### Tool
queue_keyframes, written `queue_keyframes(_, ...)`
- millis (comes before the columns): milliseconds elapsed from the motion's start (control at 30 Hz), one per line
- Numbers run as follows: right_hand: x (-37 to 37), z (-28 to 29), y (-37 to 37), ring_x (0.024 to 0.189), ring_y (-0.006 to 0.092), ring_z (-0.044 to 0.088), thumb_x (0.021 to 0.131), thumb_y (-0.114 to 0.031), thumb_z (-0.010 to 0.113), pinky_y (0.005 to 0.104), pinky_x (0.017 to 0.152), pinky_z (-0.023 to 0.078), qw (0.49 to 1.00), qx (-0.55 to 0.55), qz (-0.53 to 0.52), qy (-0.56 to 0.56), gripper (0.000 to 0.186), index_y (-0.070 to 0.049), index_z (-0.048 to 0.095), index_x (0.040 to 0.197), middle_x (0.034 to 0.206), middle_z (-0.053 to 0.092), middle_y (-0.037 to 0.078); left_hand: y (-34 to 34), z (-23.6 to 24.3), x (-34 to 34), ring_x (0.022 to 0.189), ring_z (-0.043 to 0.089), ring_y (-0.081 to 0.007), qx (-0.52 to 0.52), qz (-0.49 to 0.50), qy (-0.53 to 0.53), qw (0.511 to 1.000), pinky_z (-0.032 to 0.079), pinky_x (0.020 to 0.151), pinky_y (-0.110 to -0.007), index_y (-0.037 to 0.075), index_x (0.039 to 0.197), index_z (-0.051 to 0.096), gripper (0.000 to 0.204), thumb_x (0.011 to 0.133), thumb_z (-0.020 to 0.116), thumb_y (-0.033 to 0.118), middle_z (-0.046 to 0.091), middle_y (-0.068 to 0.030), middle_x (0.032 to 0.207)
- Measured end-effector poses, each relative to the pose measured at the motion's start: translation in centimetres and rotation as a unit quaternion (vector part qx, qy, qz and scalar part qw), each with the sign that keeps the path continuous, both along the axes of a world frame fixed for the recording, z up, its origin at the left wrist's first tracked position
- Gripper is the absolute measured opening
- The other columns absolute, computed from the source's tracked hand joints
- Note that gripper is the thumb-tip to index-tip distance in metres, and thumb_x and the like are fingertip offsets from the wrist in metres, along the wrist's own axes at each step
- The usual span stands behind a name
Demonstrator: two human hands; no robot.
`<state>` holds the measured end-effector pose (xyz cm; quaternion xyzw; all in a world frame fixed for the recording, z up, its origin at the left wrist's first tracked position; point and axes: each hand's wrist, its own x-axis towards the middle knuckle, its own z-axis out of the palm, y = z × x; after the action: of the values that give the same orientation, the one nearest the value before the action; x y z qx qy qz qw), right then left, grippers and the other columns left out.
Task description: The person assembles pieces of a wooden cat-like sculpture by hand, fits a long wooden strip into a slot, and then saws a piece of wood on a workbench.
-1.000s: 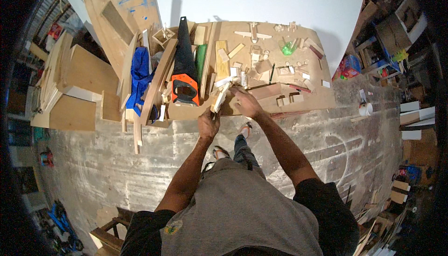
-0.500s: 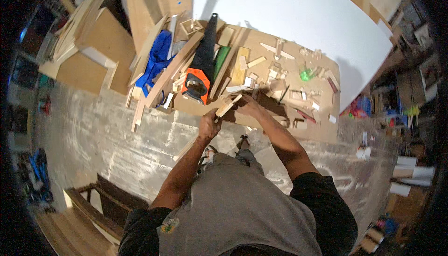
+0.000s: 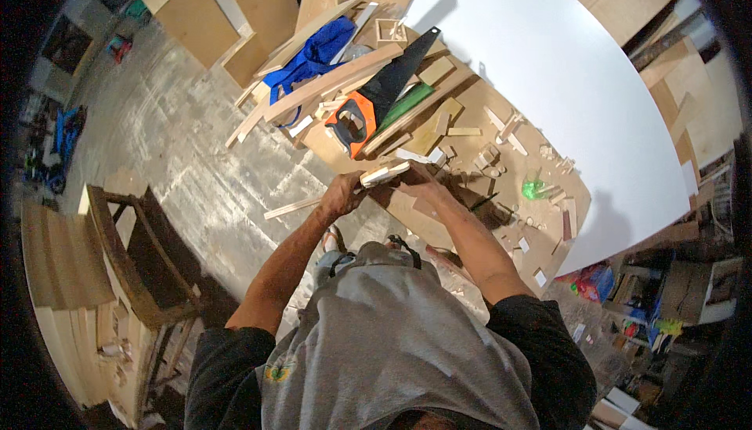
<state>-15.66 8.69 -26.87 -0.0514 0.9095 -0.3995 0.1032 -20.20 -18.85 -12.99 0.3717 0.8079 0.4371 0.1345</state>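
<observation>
Between my two hands is a small pale wooden piece (image 3: pixel 385 174), held at the near edge of the cluttered worktable. It looks like a short block or joined strips; its exact form is too small to tell. My left hand (image 3: pixel 342 194) is closed on its left end. At the right end, the fingers of my right hand (image 3: pixel 421 182) are closed on it too, partly hidden from above. Just beyond my hands lies a handsaw (image 3: pixel 381 89) with a black blade and an orange handle. Small wood offcuts (image 3: pixel 464 131) are scattered past my right hand.
Long wooden strips (image 3: pixel 337 79) and a blue cloth (image 3: pixel 315 54) lie on the table's left. A green translucent item (image 3: pixel 533 186) sits among small wooden parts. A large white panel (image 3: pixel 548 77) stands behind. At the lower left is a wooden frame (image 3: pixel 133 250) on the floor.
My view has turned, so the table appears tilted and shifted right. The wooden piece, still in both hands, has gone from slanting to nearly level.
</observation>
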Motion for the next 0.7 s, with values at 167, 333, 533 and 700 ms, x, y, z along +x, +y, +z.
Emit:
queue_keyframes(167,-1.0,-5.0,0.5,0.13,0.0251,0.046,0.074,-0.027,0.078,0.0372,0.109,0.041,0.98,-0.195,-0.02,0.021,0.071,-0.019,0.047,0.138,0.138,0.05,0.009,0.5,-0.3,0.5,0.094,0.064,-0.0394,-0.008,0.031,0.02,0.999,0.053,0.08,-0.044,0.001,0.112,0.061,0.039,0.074,0.07,0.004,0.066,-0.0224,0.1)
queue_keyframes(333,-1.2,0.5,-0.6,0.121,0.0217,0.05,0.089,-0.035,0.062,0.0316,0.106,0.041,0.997,0.01,0.07,-0.007,0.057,-0.003,0.047,0.134,0.135,0.053,0.012,-0.1,-0.8,1.5,0.09,0.067,-0.0372,-0.053,0.064,0.038,0.996,0.054,0.075,-0.042,-0.001,0.11,0.061,0.036,0.076,0.071,0.005,0.067,-0.0217,0.098)
queue_keyframes(533,-2.0,1.4,-0.9,0.122,0.0258,0.052,0.072,-0.03,0.079,0.0379,0.103,0.044,0.994,0.063,0.088,0.017,0.071,-0.011,0.051,0.134,0.13,0.055,0.011,-0.2,-2.3,1.4,0.081,0.068,-0.0362,-0.034,0.076,0.059,0.995,0.055,0.072,-0.041,0.002,0.108,0.065,0.032,0.077,0.072,0.007,0.067,-0.0209,0.093)
queue_keyframes(700,-1.9,-2.0,0.1,0.12,0.0247,0.053,0.068,-0.032,0.082,0.0352,0.101,0.046,0.996,0.026,0.04,0.071,0.071,-0.007,0.054,0.129,0.129,0.055,0.012,0.8,-0.5,1.1,0.081,0.064,-0.039,0.014,0.058,0.004,0.998,0.052,0.071,-0.043,0.0,0.101,0.061,0.029,0.073,0.067,0.001,0.064,-0.0208,0.088)
